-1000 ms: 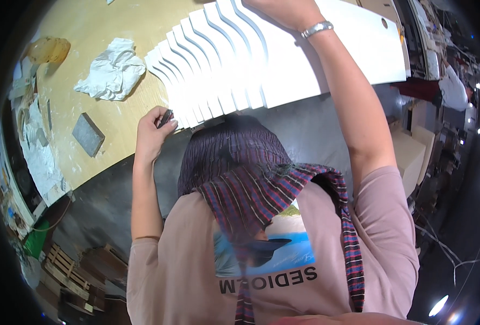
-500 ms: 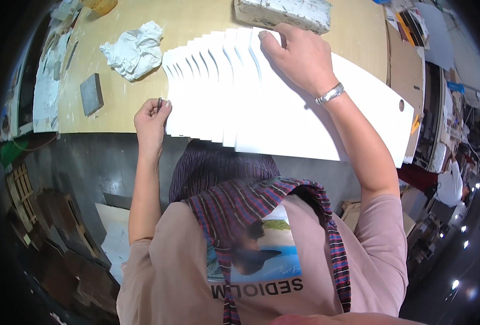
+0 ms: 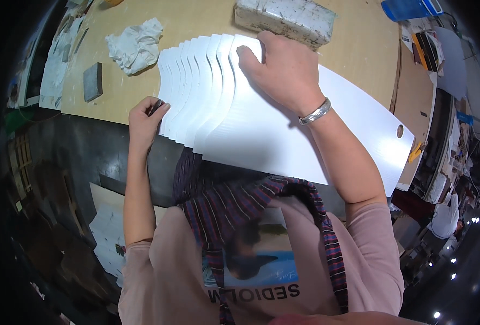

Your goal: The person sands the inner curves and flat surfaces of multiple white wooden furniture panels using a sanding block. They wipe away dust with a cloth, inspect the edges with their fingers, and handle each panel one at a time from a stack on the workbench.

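Head view: a fanned stack of white sheets (image 3: pixel 272 135) lies flat on the bench (image 3: pixel 359 49), directly in front of the person. Its long axis runs obliquely, from upper left to lower right, with the stepped end of the fan facing left. The right hand (image 3: pixel 290 70) rests on top of the stack, toward the far edge. The left hand (image 3: pixel 144 116) sits just beside the left end, at the near corner. From the left hand's grip, the stack lies to the right; from the right hand's grip, it lies directly underneath. The right hand is nearer to the stack's middle.

Left hand: the grip is together, clamped on a small dark tool (image 3: pixel 156 106). Contact between the thumb and the sheet edges cannot be confirmed. Right hand: palm down, thumb apart from the index finger. Some fingertips are hidden; whether this grip pinches the sheets cannot be told.

Sheet properties: thin, smooth, slightly glossy. The left edges are S-curved and overlap in steps. The top sheet carries one round hole (image 3: pixel 400 131) near its right end.

Surrounding items: a soft, crumpled white wad (image 3: pixel 135 46) lies beyond the left end, and a flat grey rectangular block (image 3: pixel 92 82) lies farther left. A long, scuffed whitish block (image 3: pixel 283 19) stands beyond the right hand. The bench surface is pale and wood-toned.
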The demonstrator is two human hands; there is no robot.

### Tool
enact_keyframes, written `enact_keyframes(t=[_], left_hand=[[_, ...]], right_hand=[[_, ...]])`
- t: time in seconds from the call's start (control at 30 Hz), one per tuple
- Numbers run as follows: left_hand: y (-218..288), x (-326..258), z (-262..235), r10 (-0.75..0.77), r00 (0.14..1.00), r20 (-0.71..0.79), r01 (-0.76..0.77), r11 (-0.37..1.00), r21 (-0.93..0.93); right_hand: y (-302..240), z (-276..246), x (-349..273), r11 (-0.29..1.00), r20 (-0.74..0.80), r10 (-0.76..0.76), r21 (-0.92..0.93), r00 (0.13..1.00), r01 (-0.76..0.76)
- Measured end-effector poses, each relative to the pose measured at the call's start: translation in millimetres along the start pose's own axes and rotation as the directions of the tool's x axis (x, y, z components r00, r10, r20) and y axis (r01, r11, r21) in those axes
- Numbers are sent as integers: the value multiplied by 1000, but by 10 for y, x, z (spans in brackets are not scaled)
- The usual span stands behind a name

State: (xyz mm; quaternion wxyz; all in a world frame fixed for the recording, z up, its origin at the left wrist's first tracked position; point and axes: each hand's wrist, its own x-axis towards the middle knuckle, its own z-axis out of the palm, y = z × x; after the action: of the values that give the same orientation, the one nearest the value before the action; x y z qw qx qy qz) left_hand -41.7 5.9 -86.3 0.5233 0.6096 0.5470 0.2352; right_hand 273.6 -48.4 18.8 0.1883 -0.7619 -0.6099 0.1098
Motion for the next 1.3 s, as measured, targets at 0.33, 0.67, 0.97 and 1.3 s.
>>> enact_keyframes(t=[0.33,0.67,0.97,1.3], left_hand=[[471,-39,271,46,999,-3,-46,998,-51],[641,-98,465,268,963,-15,-263,953,152],[601,-144,304,150,983,105,-163,979,125],[752,24,180,62,967,246,-86,993,84]], right_hand=[[-11,-31,20,1000,35,2,11,999,-2],[0,-15,7,1000,-4,-28,4,1000,29],[13,2,-6,1000,-7,-20,-2,1000,20],[-2,3,-17,998,4,-18,-54,1000,19]])
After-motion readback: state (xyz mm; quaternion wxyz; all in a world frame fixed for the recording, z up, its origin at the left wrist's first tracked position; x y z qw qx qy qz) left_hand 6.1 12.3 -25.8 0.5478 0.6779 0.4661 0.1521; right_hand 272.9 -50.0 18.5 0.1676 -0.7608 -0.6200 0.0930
